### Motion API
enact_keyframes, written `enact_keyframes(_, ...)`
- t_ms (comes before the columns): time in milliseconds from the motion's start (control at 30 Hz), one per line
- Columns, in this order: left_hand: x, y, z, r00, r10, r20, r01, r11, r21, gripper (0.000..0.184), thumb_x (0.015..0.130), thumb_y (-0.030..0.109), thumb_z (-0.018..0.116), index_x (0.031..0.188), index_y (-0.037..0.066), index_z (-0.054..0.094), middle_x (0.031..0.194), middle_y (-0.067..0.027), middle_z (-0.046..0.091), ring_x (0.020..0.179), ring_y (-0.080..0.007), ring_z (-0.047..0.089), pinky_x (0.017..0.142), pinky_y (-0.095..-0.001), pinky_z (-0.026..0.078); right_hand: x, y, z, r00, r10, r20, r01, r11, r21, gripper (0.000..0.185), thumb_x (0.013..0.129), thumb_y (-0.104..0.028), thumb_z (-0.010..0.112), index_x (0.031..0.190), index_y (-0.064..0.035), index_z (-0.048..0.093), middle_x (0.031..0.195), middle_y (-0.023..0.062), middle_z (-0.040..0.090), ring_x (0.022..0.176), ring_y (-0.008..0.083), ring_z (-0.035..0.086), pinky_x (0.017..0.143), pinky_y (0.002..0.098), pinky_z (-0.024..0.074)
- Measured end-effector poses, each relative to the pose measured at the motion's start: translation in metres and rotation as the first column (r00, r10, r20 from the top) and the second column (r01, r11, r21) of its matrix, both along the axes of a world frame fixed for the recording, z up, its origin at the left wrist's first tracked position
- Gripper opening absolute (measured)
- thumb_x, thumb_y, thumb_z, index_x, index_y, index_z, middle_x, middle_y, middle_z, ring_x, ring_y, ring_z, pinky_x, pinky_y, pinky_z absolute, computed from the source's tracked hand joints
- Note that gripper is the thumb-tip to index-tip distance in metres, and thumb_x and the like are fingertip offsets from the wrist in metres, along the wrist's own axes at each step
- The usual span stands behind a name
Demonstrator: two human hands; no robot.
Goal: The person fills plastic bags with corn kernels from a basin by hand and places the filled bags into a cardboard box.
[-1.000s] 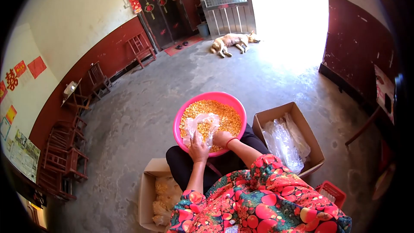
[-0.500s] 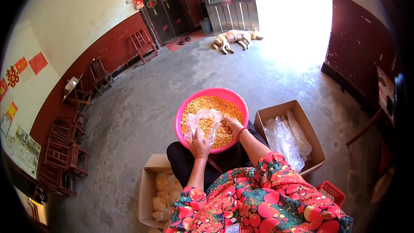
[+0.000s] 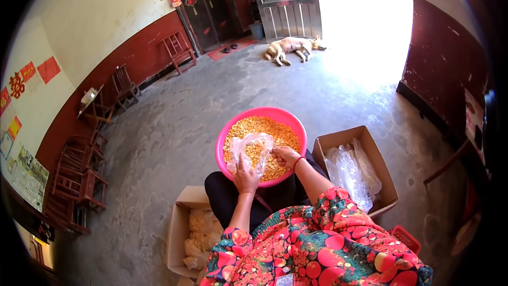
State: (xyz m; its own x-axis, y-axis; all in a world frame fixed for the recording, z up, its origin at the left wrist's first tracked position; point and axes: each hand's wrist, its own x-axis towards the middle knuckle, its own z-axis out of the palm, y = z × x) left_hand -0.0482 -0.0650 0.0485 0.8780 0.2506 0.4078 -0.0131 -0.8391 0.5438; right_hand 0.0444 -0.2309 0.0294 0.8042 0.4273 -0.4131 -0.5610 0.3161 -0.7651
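A pink basin [image 3: 219,151] full of yellow-orange corn kernels [image 3: 280,131] rests at my lap. Over the kernels, a clear plastic bag [image 3: 239,145] is held with its mouth spread wide. My left hand [image 3: 245,176] grips the bag's near left side, fingers pressed against the film. At the bag's right edge, my right hand [image 3: 286,155] has its fingers closed on the film; its fingertips are partly hidden. Kernels show through the bag, and I cannot tell whether any are inside it.
A cardboard box [image 3: 383,177] with clear plastic bags [image 3: 349,175] stands right of the basin. Another box [image 3: 176,233] at lower left holds filled bags [image 3: 197,241]. A dog [image 3: 290,47] lies near the doorway. Wooden chairs [image 3: 74,172] line the left wall.
The view has shifted slightly. Both hands keep nearly the same places on the bag, with little visible movement.
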Motion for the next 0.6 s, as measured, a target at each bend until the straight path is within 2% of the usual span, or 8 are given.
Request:
enact_keyframes(67, 0.001, 0.001, -0.003, 1.0, -0.011, 0.027, 0.011, 1.0, 0.004, 0.068, 0.067, 0.011, 0.055, 0.13, 0.009, 0.028, 0.123, -0.0182, 0.042, 0.106, -0.0346, 0.046, 0.082, -0.0408, 0.042, 0.001, 0.001, -0.004, 0.999, 0.052, 0.018, -0.052, 0.999, -0.001, 0.017, 0.087, -0.019, 0.044, 0.088, -0.0044, 0.053, 0.057, 0.0, 0.041, 0.035, 0.0048, 0.027, 0.03, 0.0198, 0.0188)
enact_keyframes(133, 0.001, 0.0, -0.002, 1.0, -0.003, 0.0, 0.003, 1.0, -0.004, 0.068, 0.067, 0.011, 0.055, 0.13, 0.009, 0.028, 0.123, -0.0178, 0.043, 0.105, -0.0345, 0.047, 0.081, -0.0407, 0.042, 0.0, 0.002, -0.003, 0.994, 0.097, 0.06, -0.09, 0.99, -0.104, 0.016, 0.087, -0.018, 0.044, 0.087, -0.0049, 0.053, 0.054, -0.0014, 0.039, 0.035, 0.0046, 0.027, 0.03, 0.0203, 0.0185)
enact_keyframes(200, 0.002, 0.001, -0.003, 1.0, 0.005, -0.025, -0.005, 1.0, -0.012, 0.068, 0.067, 0.011, 0.056, 0.129, 0.009, 0.029, 0.122, -0.0175, 0.043, 0.104, -0.0344, 0.048, 0.081, -0.0405, 0.043, -0.002, 0.002, 0.002, 0.996, 0.071, 0.045, -0.066, 0.992, -0.104, 0.016, 0.086, -0.018, 0.043, 0.085, -0.0047, 0.052, 0.052, -0.0016, 0.037, 0.034, 0.0051, 0.026, 0.03, 0.021, 0.0182)
enact_keyframes(367, 0.005, 0.003, -0.011, 0.996, -0.009, 0.085, 0.006, 1.0, 0.029, 0.067, 0.067, 0.011, 0.056, 0.129, 0.009, 0.03, 0.119, -0.0187, 0.045, 0.101, -0.0347, 0.05, 0.079, -0.0407, 0.043, 0.001, 0.004, 0.008, 0.998, 0.037, -0.051, -0.042, 0.993, -0.111, 0.014, 0.085, -0.017, 0.041, 0.081, -0.0057, 0.049, 0.051, -0.0023, 0.035, 0.034, 0.0051, 0.024, 0.03, 0.0213, 0.0178)
enact_keyframes(433, 0.003, 0.0, -0.004, 0.996, -0.009, 0.087, 0.009, 1.0, 0.008, 0.067, 0.067, 0.011, 0.055, 0.129, 0.009, 0.03, 0.119, -0.0192, 0.046, 0.101, -0.0349, 0.05, 0.079, -0.041, 0.043, 0.004, 0.009, 0.011, 0.993, 0.078, -0.091, -0.08, 0.997, -0.014, 0.014, 0.084, -0.017, 0.041, 0.078, -0.0068, 0.048, 0.051, -0.0021, 0.036, 0.034, 0.0049, 0.024, 0.03, 0.0208, 0.018)
enact_keyframes(600, 0.001, 0.001, -0.001, 1.0, -0.002, 0.03, 0.003, 0.999, -0.032, 0.066, 0.066, 0.009, 0.051, 0.129, 0.01, 0.03, 0.117, -0.0199, 0.046, 0.1, -0.0355, 0.05, 0.079, -0.0414, 0.043, 0.013, 0.038, 0.015, 0.991, 0.056, -0.118, -0.049, 0.997, 0.067, 0.013, 0.083, -0.016, 0.041, 0.078, -0.0059, 0.049, 0.053, 0.0005, 0.04, 0.034, 0.0056, 0.026, 0.03, 0.0202, 0.021)
